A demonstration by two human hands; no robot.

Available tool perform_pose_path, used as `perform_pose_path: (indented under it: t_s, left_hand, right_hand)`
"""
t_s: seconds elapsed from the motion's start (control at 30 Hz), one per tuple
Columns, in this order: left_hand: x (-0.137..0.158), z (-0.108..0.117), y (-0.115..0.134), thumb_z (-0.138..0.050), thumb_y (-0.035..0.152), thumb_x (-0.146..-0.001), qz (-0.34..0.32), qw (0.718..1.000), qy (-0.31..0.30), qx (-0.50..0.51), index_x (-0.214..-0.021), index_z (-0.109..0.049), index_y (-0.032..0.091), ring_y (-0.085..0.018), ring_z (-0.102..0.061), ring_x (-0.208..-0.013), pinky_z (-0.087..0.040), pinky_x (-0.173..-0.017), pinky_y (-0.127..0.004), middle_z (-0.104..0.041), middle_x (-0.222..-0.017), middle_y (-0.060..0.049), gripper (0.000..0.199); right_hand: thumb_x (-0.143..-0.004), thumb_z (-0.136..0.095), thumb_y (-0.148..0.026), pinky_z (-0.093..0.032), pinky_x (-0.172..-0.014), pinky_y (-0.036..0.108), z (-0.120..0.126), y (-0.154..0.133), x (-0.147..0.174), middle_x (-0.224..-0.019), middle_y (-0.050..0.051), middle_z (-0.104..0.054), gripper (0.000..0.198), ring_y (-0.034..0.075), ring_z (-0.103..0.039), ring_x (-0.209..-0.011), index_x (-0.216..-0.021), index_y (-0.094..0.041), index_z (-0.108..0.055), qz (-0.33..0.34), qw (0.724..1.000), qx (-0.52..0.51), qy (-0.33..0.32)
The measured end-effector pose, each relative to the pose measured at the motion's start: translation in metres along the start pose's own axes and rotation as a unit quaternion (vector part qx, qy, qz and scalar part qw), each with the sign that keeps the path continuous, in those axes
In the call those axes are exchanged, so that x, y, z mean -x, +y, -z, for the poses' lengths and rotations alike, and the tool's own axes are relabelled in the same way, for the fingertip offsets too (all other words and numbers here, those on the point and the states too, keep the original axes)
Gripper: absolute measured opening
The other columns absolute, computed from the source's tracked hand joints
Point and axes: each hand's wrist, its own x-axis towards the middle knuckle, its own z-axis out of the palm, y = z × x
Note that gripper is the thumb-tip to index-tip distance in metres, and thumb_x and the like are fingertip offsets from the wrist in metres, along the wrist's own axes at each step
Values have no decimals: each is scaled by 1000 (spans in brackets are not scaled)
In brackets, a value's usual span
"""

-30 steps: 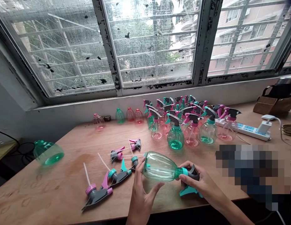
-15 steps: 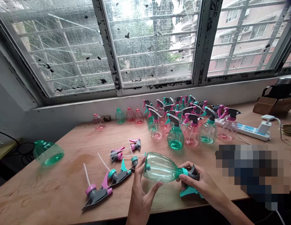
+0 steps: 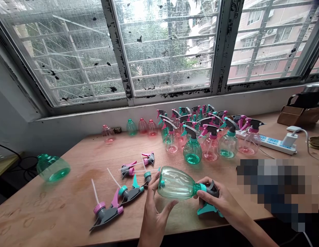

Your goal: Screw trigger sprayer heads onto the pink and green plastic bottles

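Note:
A green see-through spray bottle (image 3: 176, 183) lies on its side in the air above the table's front edge, its base to the left. My left hand (image 3: 158, 209) cups the base end between thumb and fingers. At the neck, my right hand (image 3: 217, 197) pinches the teal collar (image 3: 202, 187), and the grey spray head with its teal trigger (image 3: 207, 209) points down beneath that hand. Just left of my left hand lie loose spray heads: a pink-collared one (image 3: 105, 214), a teal-collared one (image 3: 128, 193) and several others, thin dip tubes sticking out.
Several assembled spray bottles (image 3: 192, 151) stand in a cluster at the back. Headless bottles, pink (image 3: 108, 134) and green (image 3: 131, 127), line the wall. A green bottle (image 3: 52, 168) is at the far left. A power strip (image 3: 274, 144) and brown bag (image 3: 299, 115) sit right, behind a blurred patch.
Almost nothing differs. Both hands keep their hold, and the bottle has shifted or turned very slightly.

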Motion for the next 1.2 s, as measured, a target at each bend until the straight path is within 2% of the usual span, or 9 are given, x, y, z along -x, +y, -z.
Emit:
perform_pose_path:
  t_s: [0.1, 0.17, 0.27, 0.4, 0.63, 0.77, 0.83, 0.97, 1.2]
  left_hand:
    - [-1, 1, 5, -70, 37, -95, -18, 999, 4, -33, -148, -47, 37, -31, -28, -157, -21, -130, -51, -45, -163, -4, 57]
    - [-1, 1, 6, -73, 38, -93, -19, 999, 0, -34, -148, -45, 37, -32, -29, -157, -23, -130, -50, -46, -162, -4, 62]
    - [1, -1, 3, -80, 41, -86, 12, 1000, -9, 3, -148, -42, 34, -35, -35, -154, -29, -127, -51, -44, -163, -8, 73]
    - [2, -2, -1, -73, 45, -92, 47, 998, -6, 51, -150, -37, 30, -37, -46, -147, -31, -124, -55, -47, -160, -13, 69]
    - [0, -1, -1, -74, 40, -92, 11, 1000, 18, -14, -147, -46, 36, -31, -28, -157, -21, -130, -50, -49, -160, -3, 62]
    - [1, -2, -3, -81, 40, -86, 15, 1000, 16, 19, -146, -46, 34, -33, -36, -154, -31, -126, -48, -47, -161, -6, 70]
    - [1, -2, -4, -81, 41, -86, 20, 998, 18, 50, -144, -47, 31, -34, -36, -153, -34, -125, -49, -42, -164, -9, 67]
    - [0, 0, -3, -79, 41, -87, 15, 998, 35, 59, -134, -57, 28, -36, -29, -156, -27, -127, -53, -41, -164, -11, 53]
    - [-2, 1, -2, -80, 37, -87, -14, 999, 28, 5, -142, -54, 33, -34, -32, -155, -21, -130, -53, -52, -156, -7, 61]
  right_hand:
    - [-89, -80, -42, -60, -59, 29, 1, 1, 0, -80, 2, -77, 27, 17, -73, -63, -95, -19, -68, 0, 1000, -9, -2]
    - [-88, -81, -41, -59, -59, 29, 0, 2, 1, -78, 1, -77, 27, 17, -72, -62, -95, -19, -69, 2, 1000, -9, 2]
    - [-86, -84, -39, -59, -61, 28, -1, 3, 2, -72, -1, -75, 28, 17, -71, -63, -97, -19, -69, -2, 1000, 0, -1]
    - [-84, -86, -39, -60, -61, 27, -2, 5, 1, -68, -3, -72, 30, 15, -70, -62, -99, -19, -69, -1, 1000, -1, -11]
    - [-86, -83, -41, -58, -58, 25, -1, 3, 0, -80, 1, -78, 29, 16, -73, -62, -99, -19, -69, -1, 1000, -30, 3]
    - [-85, -85, -40, -59, -59, 25, 0, 6, -1, -72, -1, -74, 31, 16, -72, -62, -99, -19, -69, 0, 1000, -19, 1]
    - [-84, -86, -40, -59, -61, 26, 1, 7, -1, -68, -3, -72, 32, 16, -71, -62, -100, -19, -68, -4, 1000, -4, -8]
    - [-85, -85, -41, -58, -61, 25, 0, 5, 1, -69, -3, -72, 31, 15, -71, -63, -100, -20, -69, 0, 1000, 2, -5]
    - [-88, -81, -42, -59, -61, 26, 1, 2, 1, -81, 0, -78, 28, 17, -74, -64, -100, -21, -66, -8, 1000, -26, 4]
